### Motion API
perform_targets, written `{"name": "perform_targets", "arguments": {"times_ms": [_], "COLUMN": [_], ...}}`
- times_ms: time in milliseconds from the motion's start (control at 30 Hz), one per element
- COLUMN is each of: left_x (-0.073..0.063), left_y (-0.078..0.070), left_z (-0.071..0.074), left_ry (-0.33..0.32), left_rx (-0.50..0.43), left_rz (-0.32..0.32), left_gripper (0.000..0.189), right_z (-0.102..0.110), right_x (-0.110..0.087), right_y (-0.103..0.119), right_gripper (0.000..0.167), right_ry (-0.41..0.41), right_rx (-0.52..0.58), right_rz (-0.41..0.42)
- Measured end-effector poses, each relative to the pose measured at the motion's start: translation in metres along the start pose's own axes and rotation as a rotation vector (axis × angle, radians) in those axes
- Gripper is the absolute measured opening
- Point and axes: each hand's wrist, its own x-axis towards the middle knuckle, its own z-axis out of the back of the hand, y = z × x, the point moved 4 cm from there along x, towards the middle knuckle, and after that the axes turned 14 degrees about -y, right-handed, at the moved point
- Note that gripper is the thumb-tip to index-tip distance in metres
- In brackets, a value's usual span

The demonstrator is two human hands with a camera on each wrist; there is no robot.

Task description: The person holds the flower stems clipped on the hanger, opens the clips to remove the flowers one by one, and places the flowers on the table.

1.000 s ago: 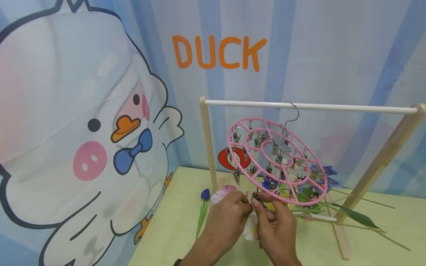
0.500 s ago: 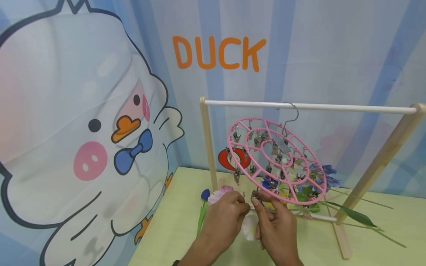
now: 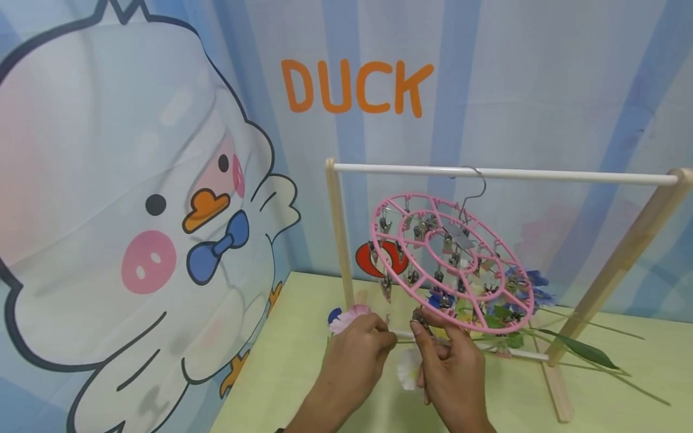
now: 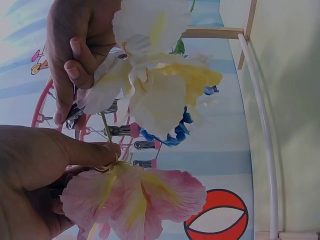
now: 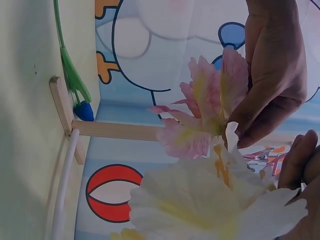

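My left hand (image 3: 357, 355) pinches the stem of a pink artificial flower (image 4: 140, 200) just behind its petals. My right hand (image 3: 452, 367) pinches a metal clip (image 3: 419, 319) at the near lower rim of a round pink clip hanger (image 3: 419, 299). A thin stem runs from the left fingertips toward that clip. A white artificial flower (image 3: 408, 368) hangs just left of the right hand, and in the left wrist view it hides part of that hand's fingers. Several other metal clips dangle from the hanger's rings.
The hanger hooks over the white bar of a wooden rack (image 3: 612, 273). Blue flowers (image 3: 533, 285) and a long green leaf (image 3: 585, 350) show behind and right of the hanger. A blue tulip (image 5: 84, 111) lies on the pale table (image 3: 281, 361) at left.
My left hand has moved left with the pink flower, away from the right hand, and now covers most of the blue tulip. The right hand stays at the clip.
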Motion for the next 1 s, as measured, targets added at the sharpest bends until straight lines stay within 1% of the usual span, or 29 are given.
{"name": "perform_targets", "arguments": {"times_ms": [167,367,467,700,833,1000], "left_x": [-0.005,-0.010,-0.013,-0.021,-0.025,-0.029], "left_y": [0.005,0.011,0.015,0.025,0.031,0.037], "left_z": [0.002,0.002,0.004,0.010,0.011,0.013], "left_ry": [-0.027,-0.027,-0.037,-0.073,-0.069,-0.057], "left_rx": [0.018,0.018,0.023,0.018,0.020,0.029], "left_rz": [0.005,0.036,0.039,0.043,0.041,0.054], "left_gripper": [0.005,0.007,0.007,0.012,0.012,0.010], "right_z": [0.000,0.002,0.003,0.003,0.004,0.005], "right_x": [0.001,0.002,0.001,0.001,0.001,0.001], "right_y": [-0.001,-0.002,-0.002,-0.001,0.000,0.000], "right_gripper": [0.027,0.028,0.028,0.027,0.027,0.029], "right_ry": [-0.002,0.001,-0.004,-0.013,-0.027,-0.031], "right_rx": [-0.020,-0.024,-0.023,-0.033,-0.040,-0.032], "right_rz": [0.006,-0.015,-0.021,-0.039,-0.043,-0.079]}}
